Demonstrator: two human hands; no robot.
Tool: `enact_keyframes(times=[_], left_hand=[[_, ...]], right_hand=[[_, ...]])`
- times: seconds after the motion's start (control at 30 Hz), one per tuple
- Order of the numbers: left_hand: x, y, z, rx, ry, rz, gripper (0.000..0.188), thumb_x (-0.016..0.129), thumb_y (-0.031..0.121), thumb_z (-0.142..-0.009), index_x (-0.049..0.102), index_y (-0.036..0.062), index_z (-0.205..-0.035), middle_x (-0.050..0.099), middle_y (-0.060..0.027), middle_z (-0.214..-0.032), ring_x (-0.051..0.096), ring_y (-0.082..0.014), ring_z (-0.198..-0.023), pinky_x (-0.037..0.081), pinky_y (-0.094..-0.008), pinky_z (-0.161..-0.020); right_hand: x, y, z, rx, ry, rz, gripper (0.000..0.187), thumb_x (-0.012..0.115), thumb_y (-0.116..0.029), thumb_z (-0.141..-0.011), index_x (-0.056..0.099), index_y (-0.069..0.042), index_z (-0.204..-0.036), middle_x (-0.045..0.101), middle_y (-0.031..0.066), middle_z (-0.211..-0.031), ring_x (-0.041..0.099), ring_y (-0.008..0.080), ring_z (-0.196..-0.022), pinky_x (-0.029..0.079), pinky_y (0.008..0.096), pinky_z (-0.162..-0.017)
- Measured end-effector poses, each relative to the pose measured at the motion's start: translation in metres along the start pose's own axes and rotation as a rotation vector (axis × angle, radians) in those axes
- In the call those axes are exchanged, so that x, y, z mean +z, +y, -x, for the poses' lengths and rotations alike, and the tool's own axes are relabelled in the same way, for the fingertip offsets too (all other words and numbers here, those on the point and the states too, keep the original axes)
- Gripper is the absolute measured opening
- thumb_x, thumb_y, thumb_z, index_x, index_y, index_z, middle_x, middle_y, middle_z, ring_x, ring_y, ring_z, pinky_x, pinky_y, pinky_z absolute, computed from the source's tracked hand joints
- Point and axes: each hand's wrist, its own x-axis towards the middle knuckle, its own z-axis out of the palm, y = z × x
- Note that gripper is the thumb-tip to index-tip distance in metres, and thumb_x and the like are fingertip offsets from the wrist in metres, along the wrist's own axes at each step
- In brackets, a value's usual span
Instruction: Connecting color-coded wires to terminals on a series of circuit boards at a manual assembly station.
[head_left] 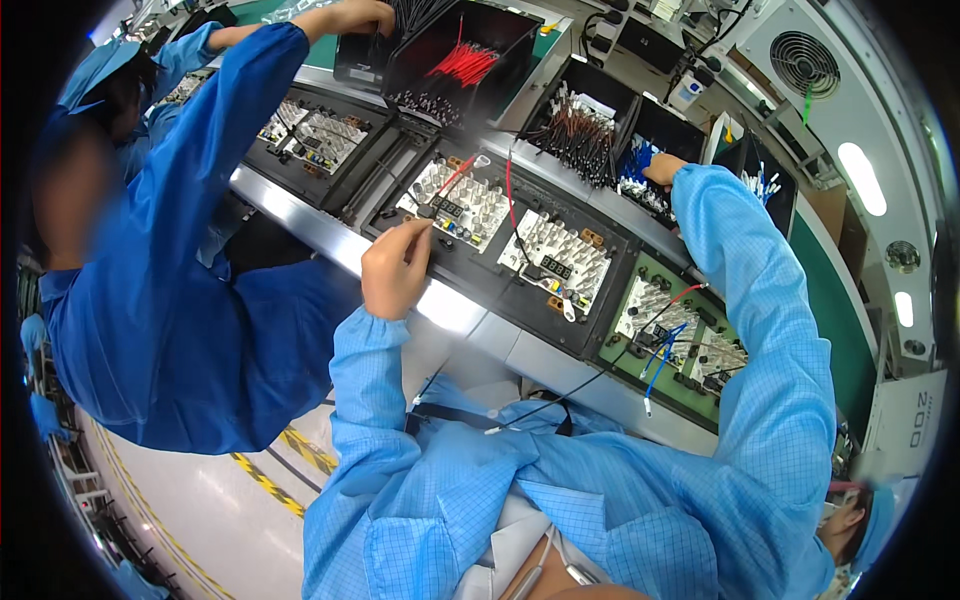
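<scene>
My left hand (394, 268) is curled beside the near edge of a white circuit board (478, 214) in a black fixture. Its fingertips come close to a small black part on that board; what they pinch, if anything, is hidden. To the right, my right hand (662, 169) reaches into a black bin of blue wires (636, 162), its fingers bent down among them and the tips partly hidden. A second white board (563, 262) with a small dark display lies in the same fixture. Red and black leads rise from both boards.
A green fixture (647, 270) at right holds boards with blue, red and black leads, some hanging over the bench edge. Bins of brown-black wires (574, 128) and red wires (468, 64) line the back. On the left, a co-worker's blue sleeve (235, 110) reaches across another black fixture (345, 112).
</scene>
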Motion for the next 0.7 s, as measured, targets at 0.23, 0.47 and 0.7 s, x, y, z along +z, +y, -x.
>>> enact_keyframes(times=[0.23, 0.47, 0.7], left_hand=[[0.004, -0.003, 0.006, -0.037, 0.0, 0.016, 0.01, 0.066, 0.003, -0.083, 0.068, 0.0025, -0.093, 0.065, -0.0082, -0.07, 0.061, -0.0126, -0.06, 0.048, -0.0241, -0.056], [0.002, -0.001, 0.004, -0.067, 0.006, 0.036, 0.01, 0.066, 0.003, -0.082, 0.067, 0.0013, -0.092, 0.065, -0.0126, -0.072, 0.064, -0.0196, -0.062, 0.049, -0.0278, -0.057], [0.005, -0.005, -0.004, -0.036, 0.004, 0.028, 0.008, 0.063, 0.005, -0.085, 0.068, 0.0028, -0.092, 0.065, -0.0074, -0.069, 0.059, -0.0104, -0.058, 0.046, -0.0232, -0.056]], right_hand=[[-0.005, -0.006, 0.005, 0.07, -0.07, 0.034, 0.041, 0.053, -0.029, -0.086, 0.065, 0.01, -0.082, 0.067, 0.0208, -0.083, 0.066, 0.0299, -0.063, 0.052, 0.0435, -0.058], [-0.054, 0.01, 0.027, 0.164, 0.207, 0.333, 0.029, 0.063, -0.026, -0.08, 0.07, -0.001, -0.094, 0.068, 0.0176, -0.101, 0.064, 0.0341, -0.097, 0.052, 0.042, -0.081], [-0.11, 0.055, 0.025, 0.105, 0.162, -0.183, 0.02, 0.062, -0.024, -0.076, 0.069, -0.006, -0.079, 0.054, 0.0023, -0.049, 0.049, 0.0151, -0.043, 0.038, 0.0309, -0.043]])
